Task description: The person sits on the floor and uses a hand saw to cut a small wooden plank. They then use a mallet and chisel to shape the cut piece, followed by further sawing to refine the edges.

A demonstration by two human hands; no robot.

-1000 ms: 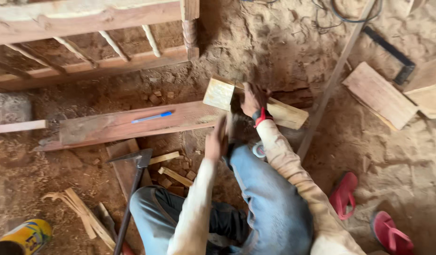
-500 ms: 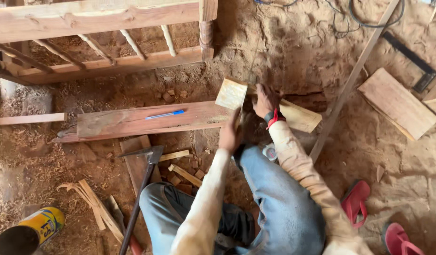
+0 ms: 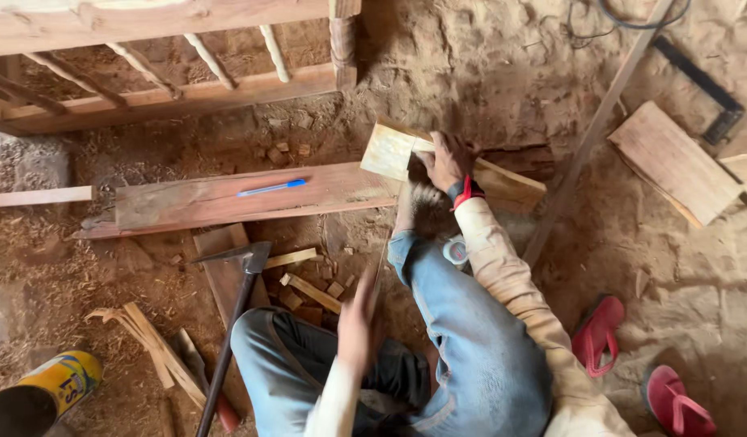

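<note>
A dirt floor (image 3: 681,267) strewn with shavings carries everything here; the person sits on it in jeans, knees bent, looking down over their own legs.

Across the top runs a wooden frame (image 3: 171,97) with turned spindles. Below it a long plank (image 3: 228,198) lies left to right on the floor, a blue pen (image 3: 272,188) resting on its face. A thin batten (image 3: 592,133) slants from upper right down toward the person's right arm, and a board (image 3: 672,162) lies beyond it, well apart.

The pale block (image 3: 478,174) is what the hands work on. It sits at the plank's right end, its long axis running from upper left down to the right, straight ahead of the knees. The right hand (image 3: 446,158) is pressed down on top of it, fingers spread over the wood, a red band at the wrist. The left hand (image 3: 359,324) is much nearer the body, over the left knee and well apart from the block; it is blurred, seemingly closed round a thin stick-like thing, though I cannot tell what. So the right hand is the one at the block, the left drawn back from it.

A hammer (image 3: 240,267) lies left of the knees, head toward the plank, among small offcuts (image 3: 308,287). A yellow can (image 3: 54,384) sits at the lower left, red sandals (image 3: 600,332) at the right.
</note>
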